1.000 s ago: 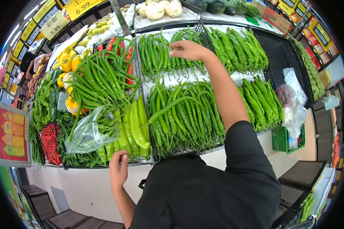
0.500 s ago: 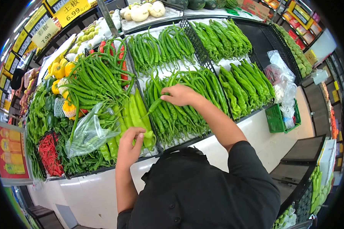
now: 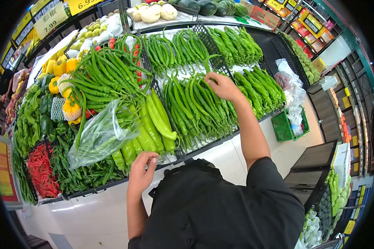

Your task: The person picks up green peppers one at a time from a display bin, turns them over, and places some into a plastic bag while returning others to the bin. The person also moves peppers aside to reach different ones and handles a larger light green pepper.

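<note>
My right hand (image 3: 223,86) is closed on a slender green chili pepper (image 3: 208,63), which sticks up from its fingertips. Below and beside it lies a row of long green chili peppers (image 3: 191,106). My left hand (image 3: 141,174) is loosely bent at the front edge of the display, its thumb apart from the fingers, and I see nothing in it. Just above it are large pale green peppers (image 3: 143,139). A clear plastic bag (image 3: 97,139) lies to their left, beneath a big heap of long green chilies (image 3: 106,79).
Black crate dividers (image 3: 214,50) separate the rows. Yellow peppers (image 3: 59,68) and small red chilies (image 3: 43,174) are on the left. A green basket (image 3: 281,128) with plastic bags hangs at the right front edge. White gourds (image 3: 151,14) and watermelons (image 3: 207,7) sit at the back.
My right hand has moved right and slightly up, lifting a chili from the row. My left hand has dropped slightly toward the front edge. The camera view has shifted a little.
</note>
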`<action>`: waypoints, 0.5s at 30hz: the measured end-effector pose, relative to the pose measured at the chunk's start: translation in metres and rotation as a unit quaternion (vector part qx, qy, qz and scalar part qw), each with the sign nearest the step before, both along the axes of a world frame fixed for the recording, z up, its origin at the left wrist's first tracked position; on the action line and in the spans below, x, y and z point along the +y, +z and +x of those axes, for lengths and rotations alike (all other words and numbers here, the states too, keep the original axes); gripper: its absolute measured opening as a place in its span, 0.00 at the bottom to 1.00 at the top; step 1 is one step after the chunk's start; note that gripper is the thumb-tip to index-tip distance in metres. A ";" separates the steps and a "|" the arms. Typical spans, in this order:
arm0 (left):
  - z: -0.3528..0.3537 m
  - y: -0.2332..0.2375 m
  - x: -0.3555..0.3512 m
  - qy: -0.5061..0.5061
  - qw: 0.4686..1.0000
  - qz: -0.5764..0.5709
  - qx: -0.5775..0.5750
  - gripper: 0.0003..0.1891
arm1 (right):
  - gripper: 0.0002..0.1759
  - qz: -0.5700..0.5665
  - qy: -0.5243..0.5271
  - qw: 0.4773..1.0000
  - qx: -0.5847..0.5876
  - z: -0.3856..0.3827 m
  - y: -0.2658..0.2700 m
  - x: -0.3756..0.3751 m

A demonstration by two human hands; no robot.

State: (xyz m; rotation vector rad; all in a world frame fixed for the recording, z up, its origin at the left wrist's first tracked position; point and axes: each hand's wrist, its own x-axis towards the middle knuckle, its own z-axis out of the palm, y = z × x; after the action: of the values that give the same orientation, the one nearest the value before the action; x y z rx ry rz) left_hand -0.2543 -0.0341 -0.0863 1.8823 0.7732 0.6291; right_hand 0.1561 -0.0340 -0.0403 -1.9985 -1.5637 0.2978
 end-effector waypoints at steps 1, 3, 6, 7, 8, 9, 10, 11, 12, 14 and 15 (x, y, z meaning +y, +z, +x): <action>-0.003 -0.001 0.000 -0.003 1.000 0.000 -0.010 0.06 | 0.12 -0.021 0.026 0.999 -0.030 0.016 -0.016 0.001; -0.006 -0.003 0.002 -0.007 0.999 0.002 -0.032 0.06 | 0.15 -0.091 0.045 0.992 -0.075 0.028 -0.046 -0.001; -0.011 -0.003 0.004 -0.019 0.999 -0.012 -0.037 0.06 | 0.24 -0.217 0.015 0.972 -0.091 0.016 -0.065 -0.015; -0.013 -0.006 0.004 -0.021 0.999 -0.017 -0.041 0.06 | 0.25 -0.181 0.011 0.978 -0.101 0.010 -0.067 -0.020; -0.015 -0.010 0.004 -0.022 0.999 -0.021 -0.044 0.06 | 0.26 -0.144 0.008 0.984 -0.109 0.008 -0.072 -0.025; -0.017 -0.013 0.004 -0.025 0.998 -0.026 -0.045 0.06 | 0.27 -0.106 0.003 0.988 -0.114 0.003 -0.074 -0.030; -0.019 -0.014 0.005 -0.028 0.998 -0.031 -0.044 0.06 | 0.29 -0.070 -0.002 0.991 -0.114 -0.002 -0.075 -0.035; -0.020 -0.015 0.005 -0.032 0.998 -0.037 -0.042 0.06 | 0.29 -0.074 -0.015 0.990 -0.116 -0.005 -0.076 -0.040; -0.020 -0.015 0.005 -0.038 0.998 -0.043 -0.041 0.06 | 0.29 -0.079 -0.029 0.989 -0.119 -0.015 -0.065 -0.044; -0.019 -0.017 0.006 -0.042 0.997 -0.043 -0.046 0.06 | 0.29 -0.075 -0.039 0.986 -0.142 -0.018 -0.066 -0.053; -0.018 -0.018 0.006 -0.043 0.997 -0.042 -0.048 0.06 | 0.30 -0.075 -0.044 0.986 -0.143 -0.017 -0.071 -0.059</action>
State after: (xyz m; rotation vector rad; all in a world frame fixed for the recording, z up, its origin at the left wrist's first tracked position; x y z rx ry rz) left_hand -0.2727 -0.0276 -0.1040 1.7859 0.6424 0.6191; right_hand 0.1387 -0.0928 -0.1111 -2.3022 -1.6594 0.0982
